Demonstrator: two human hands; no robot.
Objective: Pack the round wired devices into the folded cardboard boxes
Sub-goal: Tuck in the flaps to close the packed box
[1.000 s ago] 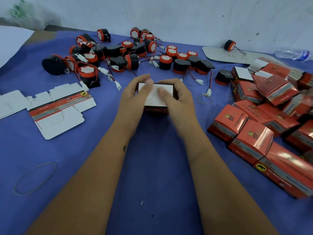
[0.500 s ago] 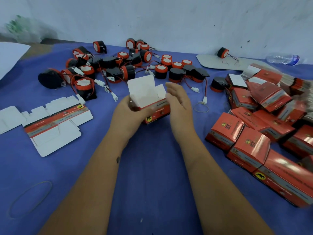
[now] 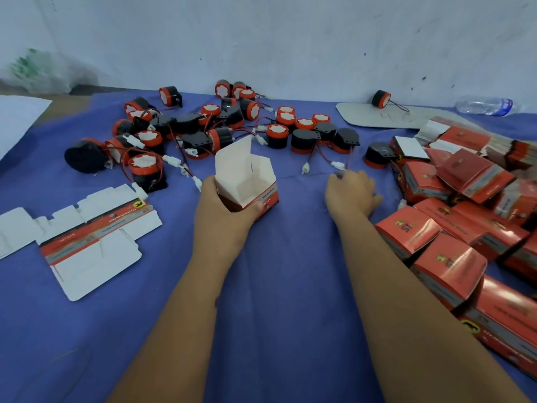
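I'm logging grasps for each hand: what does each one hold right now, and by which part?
The left hand holds the open cardboard box around its lower body, flaps up. The right hand reaches toward a white wire connector; whether its grip has closed cannot be told.

Two bare arms come up from the bottom of the picture. No sleeves cover them, so nothing is worn from the elbows down to the wrists. The left hand (image 3: 225,209) and the right hand (image 3: 350,193) have no gloves, rings, watch or bands that can be seen. A small dark mark (image 3: 216,301) sits on the left forearm, too small to make out.
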